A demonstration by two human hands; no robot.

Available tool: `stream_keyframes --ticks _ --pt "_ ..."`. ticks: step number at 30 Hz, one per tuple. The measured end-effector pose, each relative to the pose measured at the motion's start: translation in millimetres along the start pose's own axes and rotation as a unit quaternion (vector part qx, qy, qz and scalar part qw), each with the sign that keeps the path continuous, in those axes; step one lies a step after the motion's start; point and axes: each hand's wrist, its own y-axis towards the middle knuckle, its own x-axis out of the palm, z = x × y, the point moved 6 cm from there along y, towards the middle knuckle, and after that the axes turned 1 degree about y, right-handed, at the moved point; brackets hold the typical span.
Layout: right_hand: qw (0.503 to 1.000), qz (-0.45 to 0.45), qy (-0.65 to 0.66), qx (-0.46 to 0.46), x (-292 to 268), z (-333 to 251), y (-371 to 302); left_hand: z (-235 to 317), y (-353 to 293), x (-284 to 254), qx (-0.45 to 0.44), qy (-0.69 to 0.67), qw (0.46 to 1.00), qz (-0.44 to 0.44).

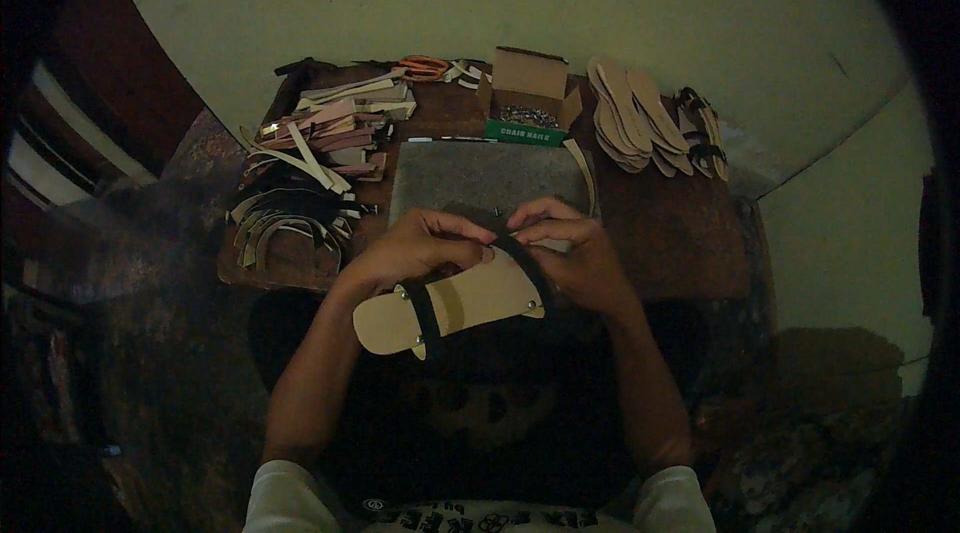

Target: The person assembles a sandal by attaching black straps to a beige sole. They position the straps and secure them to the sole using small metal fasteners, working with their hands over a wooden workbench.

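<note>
A pale tan sandal sole (490, 291) is held tilted over my lap, at the near edge of the table. Two black straps cross it: one strap (426, 318) at the left end and another strap (526, 268) toward the right end. Round metal studs show where the straps meet the sole's edge. My left hand (425, 248) is closed on the sole's far edge, thumb over its top. The fingers of my right hand (570, 251) are closed on the right strap's far end. Both sets of fingertips meet there and hide what lies between them.
A grey slab (470, 178) lies on the wooden table (690, 253) beyond my hands. Behind it stands an open box (525, 133) of nails. Strap piles (335, 128) lie left, with orange-handled scissors (425, 68) farther back. Stacked soles (635, 118) and a dark strapped sandal (705, 138) lie right.
</note>
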Motion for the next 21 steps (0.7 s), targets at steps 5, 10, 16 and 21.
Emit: stream_keyframes --ticks 5,10,16,21 --pt "0.999 0.006 0.034 0.038 2.9 -1.0 0.8 -2.3 -0.4 -3.2 -0.019 0.018 1.000 0.008" --pt "0.998 -0.001 0.037 0.055 0.9 -2.4 1.0 -0.5 -1.1 -1.3 -0.025 0.013 0.999 0.014" --pt "0.996 0.015 0.052 0.072 2.9 -3.4 0.4 4.1 -2.9 -1.0 -0.007 0.047 0.999 0.015" --pt "0.996 0.011 0.048 0.078 2.6 -0.2 -2.9 3.7 -4.5 3.2 0.010 0.060 0.998 0.007"
